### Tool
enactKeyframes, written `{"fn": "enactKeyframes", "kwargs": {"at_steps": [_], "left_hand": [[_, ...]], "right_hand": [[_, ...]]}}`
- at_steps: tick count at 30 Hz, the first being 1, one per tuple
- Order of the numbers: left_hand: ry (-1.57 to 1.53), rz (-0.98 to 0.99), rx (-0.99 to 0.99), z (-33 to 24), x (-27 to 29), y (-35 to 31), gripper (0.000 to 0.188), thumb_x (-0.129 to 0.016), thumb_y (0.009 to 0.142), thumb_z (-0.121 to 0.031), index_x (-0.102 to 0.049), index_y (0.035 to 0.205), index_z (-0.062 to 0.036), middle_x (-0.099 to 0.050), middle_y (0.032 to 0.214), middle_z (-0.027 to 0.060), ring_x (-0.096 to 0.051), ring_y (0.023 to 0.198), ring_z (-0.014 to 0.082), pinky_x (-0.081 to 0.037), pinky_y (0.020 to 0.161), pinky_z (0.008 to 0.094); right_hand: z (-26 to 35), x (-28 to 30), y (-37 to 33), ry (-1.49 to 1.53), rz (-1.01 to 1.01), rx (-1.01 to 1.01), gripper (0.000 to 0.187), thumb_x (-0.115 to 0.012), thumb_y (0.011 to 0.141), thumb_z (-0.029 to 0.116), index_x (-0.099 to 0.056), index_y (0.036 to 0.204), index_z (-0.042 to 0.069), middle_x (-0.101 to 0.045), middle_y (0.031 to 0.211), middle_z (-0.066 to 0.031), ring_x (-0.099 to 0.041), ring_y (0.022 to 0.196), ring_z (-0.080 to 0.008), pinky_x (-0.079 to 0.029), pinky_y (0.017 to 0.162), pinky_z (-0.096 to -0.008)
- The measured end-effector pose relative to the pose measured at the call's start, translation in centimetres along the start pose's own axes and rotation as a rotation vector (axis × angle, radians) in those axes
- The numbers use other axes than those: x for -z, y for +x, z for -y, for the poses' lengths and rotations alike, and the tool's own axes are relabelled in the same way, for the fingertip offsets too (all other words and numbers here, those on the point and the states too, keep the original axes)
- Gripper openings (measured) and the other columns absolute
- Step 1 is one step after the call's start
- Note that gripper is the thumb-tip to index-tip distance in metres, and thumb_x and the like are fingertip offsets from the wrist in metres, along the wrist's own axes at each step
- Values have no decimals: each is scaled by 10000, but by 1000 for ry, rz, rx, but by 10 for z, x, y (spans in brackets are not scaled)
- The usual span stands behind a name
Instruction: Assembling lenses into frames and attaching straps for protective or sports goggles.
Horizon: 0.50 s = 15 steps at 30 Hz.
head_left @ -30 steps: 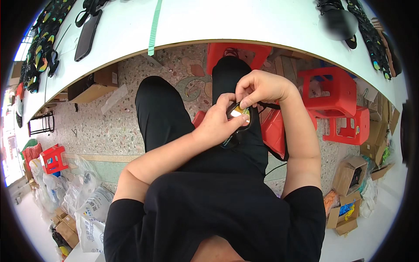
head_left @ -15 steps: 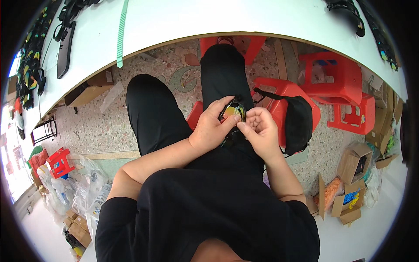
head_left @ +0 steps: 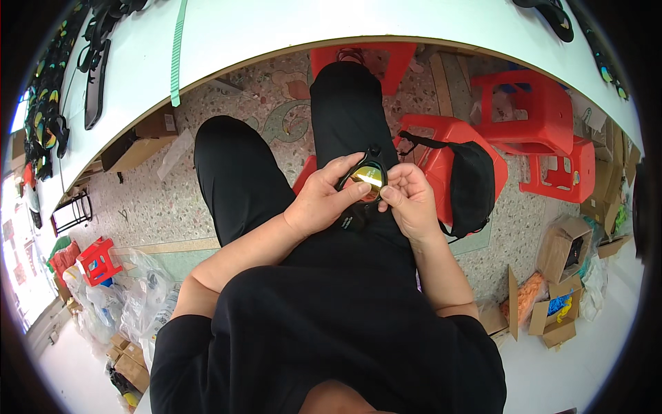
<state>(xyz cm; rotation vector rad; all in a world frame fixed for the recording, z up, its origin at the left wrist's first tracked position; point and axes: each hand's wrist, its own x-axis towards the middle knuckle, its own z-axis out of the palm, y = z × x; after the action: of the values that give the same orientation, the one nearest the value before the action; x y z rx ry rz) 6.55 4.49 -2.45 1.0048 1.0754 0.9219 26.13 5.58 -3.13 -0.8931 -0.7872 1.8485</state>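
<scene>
Above my lap I hold a pair of swimming goggles [head_left: 372,176] with a black frame; a shiny yellow-orange mirrored lens faces up. My left hand [head_left: 323,199] is closed around the goggles from the left, its thumb lying across the lens. At the right edge of the frame, my right hand [head_left: 412,207] pinches with thumb and forefinger, the other fingers curled. Whatever small part lies between those fingertips is hidden. A dark piece of the goggles hangs below my left hand against my black trousers.
A white table [head_left: 276,24] curves across the front, with more goggles [head_left: 47,127] piled at its left and a green strip [head_left: 177,58] over its edge. Red stools [head_left: 527,114] stand at right, one bearing a black bag [head_left: 472,183]. Cardboard boxes [head_left: 562,259] sit farther right.
The goggles have tilted so more of the mirrored lens shows, now bright yellow. Both hands have shifted slightly, and the whole view has moved a little.
</scene>
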Motion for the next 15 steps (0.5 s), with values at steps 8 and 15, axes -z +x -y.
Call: {"fn": "enactKeyframes", "kwargs": {"at_steps": [8, 15], "left_hand": [[501, -36, -263, -25, -1, 3, 478, -750, 848, -162, -587, 1264, 9, -580, 1077, 160, -597, 985, 289, -494, 857, 341], [726, -241, -320, -47, 0, -4, 272, -758, 813, -106, -664, 1041, 8, -598, 888, 105, -596, 766, 228, -495, 663, 316]], "right_hand": [[8, -19, 2, -119, -119, -83, 322, -637, 935, 45, -555, 1243, -4, -584, 799, -3, -510, 599, -39, -411, 513, -179], [4, -17, 5, -103, -127, -68, 303, -645, 922, 16, -568, 1214, -1, -568, 770, 10, -474, 567, -21, -367, 479, -168]]}}
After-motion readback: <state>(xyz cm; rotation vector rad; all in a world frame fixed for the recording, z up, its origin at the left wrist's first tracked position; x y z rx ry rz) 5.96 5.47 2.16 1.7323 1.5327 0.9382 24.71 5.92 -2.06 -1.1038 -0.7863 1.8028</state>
